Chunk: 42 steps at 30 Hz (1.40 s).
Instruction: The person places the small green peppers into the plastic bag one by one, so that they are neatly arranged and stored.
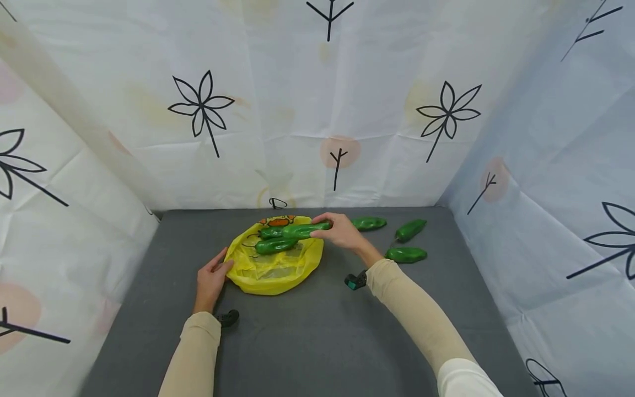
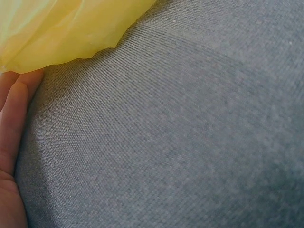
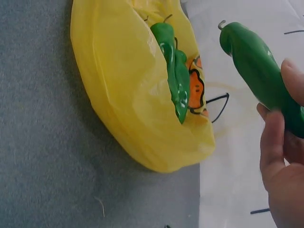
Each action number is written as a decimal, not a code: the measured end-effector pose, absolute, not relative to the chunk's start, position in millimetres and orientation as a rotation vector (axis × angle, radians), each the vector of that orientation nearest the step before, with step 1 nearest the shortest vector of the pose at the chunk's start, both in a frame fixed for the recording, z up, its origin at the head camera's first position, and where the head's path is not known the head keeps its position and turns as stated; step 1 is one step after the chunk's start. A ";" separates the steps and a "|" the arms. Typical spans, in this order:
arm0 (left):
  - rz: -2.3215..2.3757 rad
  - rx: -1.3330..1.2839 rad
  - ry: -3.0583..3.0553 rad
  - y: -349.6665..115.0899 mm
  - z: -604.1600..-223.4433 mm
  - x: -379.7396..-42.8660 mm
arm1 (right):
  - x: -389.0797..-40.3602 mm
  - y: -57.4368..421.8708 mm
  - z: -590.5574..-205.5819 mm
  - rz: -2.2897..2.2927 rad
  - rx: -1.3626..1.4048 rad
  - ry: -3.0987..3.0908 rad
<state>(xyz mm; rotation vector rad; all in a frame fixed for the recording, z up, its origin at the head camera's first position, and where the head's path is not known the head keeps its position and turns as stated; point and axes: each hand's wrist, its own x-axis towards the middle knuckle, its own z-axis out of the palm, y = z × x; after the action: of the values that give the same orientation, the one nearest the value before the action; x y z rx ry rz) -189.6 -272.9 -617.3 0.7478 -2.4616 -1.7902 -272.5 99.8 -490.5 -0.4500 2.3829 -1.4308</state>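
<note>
My right hand (image 1: 342,232) grips a long green pepper (image 1: 297,230) by one end, thumb on one side and fingers on the other. In the right wrist view this pepper (image 3: 251,61) is held up beside the open yellow plastic bag (image 3: 128,109), its curved stem pointing away from the hand. Two more green peppers, one in front (image 1: 275,246) and one behind (image 1: 269,232), lie inside the bag. At the bag's left edge, my left hand (image 1: 210,281) holds the rim between thumb and fingers. Its fingertips go under the yellow plastic (image 2: 71,38) in the left wrist view.
Three green peppers lie on the grey table (image 1: 297,342) to the right: one (image 1: 369,223) beyond the right hand, one (image 1: 410,230) farther right, one (image 1: 407,255) nearer. White patterned cloth (image 1: 278,110) walls the back and both sides.
</note>
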 end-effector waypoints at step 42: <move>-1.841 0.713 -2.421 -272.4 -615.6 -190.0 | -275.1 31.6 -516.6 -1.181 -0.582 2.342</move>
<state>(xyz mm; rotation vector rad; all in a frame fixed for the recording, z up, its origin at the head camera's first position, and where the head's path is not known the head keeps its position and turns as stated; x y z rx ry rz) -190.0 -272.4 -615.6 0.7133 -2.4207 -1.8410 -275.1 31.6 -516.6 -0.5818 2.3417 -1.1807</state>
